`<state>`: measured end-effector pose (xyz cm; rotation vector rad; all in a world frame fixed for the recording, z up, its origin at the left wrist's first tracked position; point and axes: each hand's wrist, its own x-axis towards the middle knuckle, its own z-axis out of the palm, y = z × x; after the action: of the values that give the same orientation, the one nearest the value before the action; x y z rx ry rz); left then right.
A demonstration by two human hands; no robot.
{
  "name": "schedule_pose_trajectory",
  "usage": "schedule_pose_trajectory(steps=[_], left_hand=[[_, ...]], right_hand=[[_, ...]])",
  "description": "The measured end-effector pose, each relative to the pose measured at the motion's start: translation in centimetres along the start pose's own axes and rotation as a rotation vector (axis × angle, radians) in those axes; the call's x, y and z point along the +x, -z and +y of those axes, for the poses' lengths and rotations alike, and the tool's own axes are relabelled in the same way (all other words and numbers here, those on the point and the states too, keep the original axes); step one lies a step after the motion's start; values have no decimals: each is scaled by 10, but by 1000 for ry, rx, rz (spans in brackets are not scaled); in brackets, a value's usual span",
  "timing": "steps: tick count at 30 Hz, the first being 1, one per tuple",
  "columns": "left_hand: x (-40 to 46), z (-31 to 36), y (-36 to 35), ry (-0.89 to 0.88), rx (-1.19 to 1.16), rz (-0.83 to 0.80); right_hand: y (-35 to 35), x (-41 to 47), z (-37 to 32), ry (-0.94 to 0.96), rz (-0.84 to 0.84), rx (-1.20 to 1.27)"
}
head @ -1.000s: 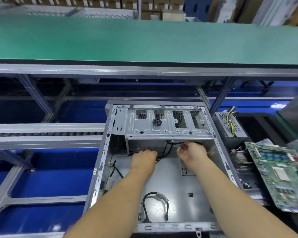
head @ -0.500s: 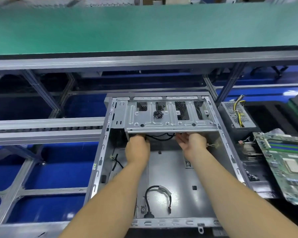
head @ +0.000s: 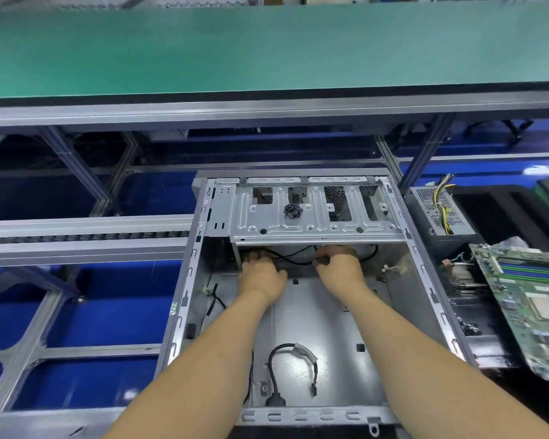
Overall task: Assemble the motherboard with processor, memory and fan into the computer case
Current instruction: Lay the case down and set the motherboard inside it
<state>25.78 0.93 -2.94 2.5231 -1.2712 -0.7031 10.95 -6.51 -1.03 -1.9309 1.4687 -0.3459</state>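
An open grey computer case point(head: 336, 327) lies flat in front of me, with a silver drive cage point(head: 314, 217) across its far end. Both my hands reach in just under that cage. My left hand point(head: 260, 274) has its fingers curled around thin black cables point(head: 295, 258). My right hand point(head: 341, 267) pinches the same black cables near a small plug. The fingertips are partly hidden below the cage. The green motherboard point(head: 533, 302) with blue memory slots lies outside the case at the right.
A grey power supply point(head: 438, 213) with yellow wires sits right of the case. A looped black cable point(head: 282, 369) lies on the case floor near me. A green conveyor belt point(head: 267, 49) runs across the back. Metal rails point(head: 86, 236) over blue floor lie to the left.
Both hands have gone further in beneath the drive cage and now hold the black cables. The view has tilted slightly, so the case sits lower in the frame.
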Motion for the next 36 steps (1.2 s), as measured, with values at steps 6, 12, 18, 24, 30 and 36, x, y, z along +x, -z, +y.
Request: schedule_pose_trajectory(steps=[6, 12, 18, 24, 30, 36], left_hand=[[-1, 2, 2, -22, 47, 4], [-3, 7, 8, -16, -40, 27], [-7, 5, 7, -3, -154, -22], [-12, 8, 12, -94, 152, -130], [-31, 27, 33, -106, 271, -80], [-54, 34, 51, -252, 242, -72]], right_hand=[[13, 7, 5, -110, 19, -313], [15, 6, 4, -113, 40, -446], [9, 5, -1, -131, -28, -287], [15, 2, -4, -118, -180, -385], [28, -10, -4, -54, -137, -355], [41, -40, -21, 124, -329, -233]])
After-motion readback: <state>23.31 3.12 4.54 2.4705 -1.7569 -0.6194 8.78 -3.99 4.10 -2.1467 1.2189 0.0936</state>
